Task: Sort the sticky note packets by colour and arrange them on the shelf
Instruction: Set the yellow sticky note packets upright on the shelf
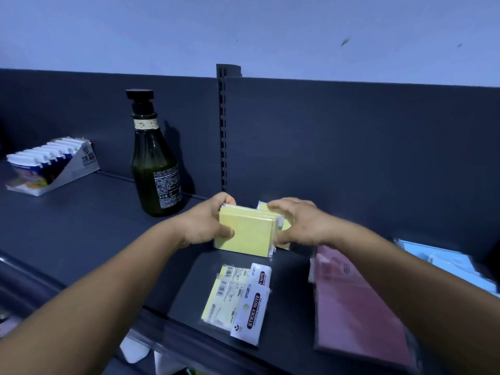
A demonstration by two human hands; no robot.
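Observation:
A stack of yellow sticky note packets [247,232] stands on edge near the back of the dark shelf [89,223]. My left hand [201,224] grips its left side and my right hand [300,221] holds its right side. Two more yellow packets [235,296] lie flat on the shelf in front, labels up, reading "STICKY NOTE". A pile of pink packets [357,307] lies flat to the right, partly under my right forearm. Blue packets [449,263] lie at the far right edge.
A dark green bottle [154,161] with a black cap stands left of the yellow stack, close to my left hand. A white display box of packets [51,166] sits at the far left. A slotted upright post [223,128] rises behind the stack.

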